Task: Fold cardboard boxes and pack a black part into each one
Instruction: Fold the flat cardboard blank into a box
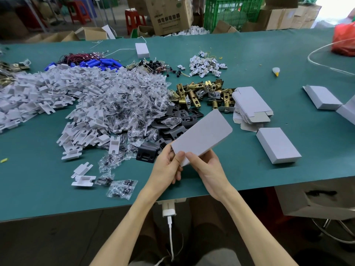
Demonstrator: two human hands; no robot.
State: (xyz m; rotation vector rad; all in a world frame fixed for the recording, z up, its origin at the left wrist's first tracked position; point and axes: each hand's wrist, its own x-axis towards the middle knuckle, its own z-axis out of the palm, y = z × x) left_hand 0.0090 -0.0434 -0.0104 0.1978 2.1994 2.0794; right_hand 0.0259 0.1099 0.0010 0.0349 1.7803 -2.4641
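Pinching box (203, 135) at near end with left hand (167, 167) and right hand (207, 169); long axis toward upper right. Black parts (177, 132) just left, nearer left hand.

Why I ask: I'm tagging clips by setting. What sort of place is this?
Likely a small packing workshop: a green table heaped with bulk latches and plastic trays, a stack of flat boxes, cartons behind. The left hand and right hand hold a box.

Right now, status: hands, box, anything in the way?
Left hand and right hand pinch near end of white box, held above green table. Black parts heaped just beyond. Nothing blocking.
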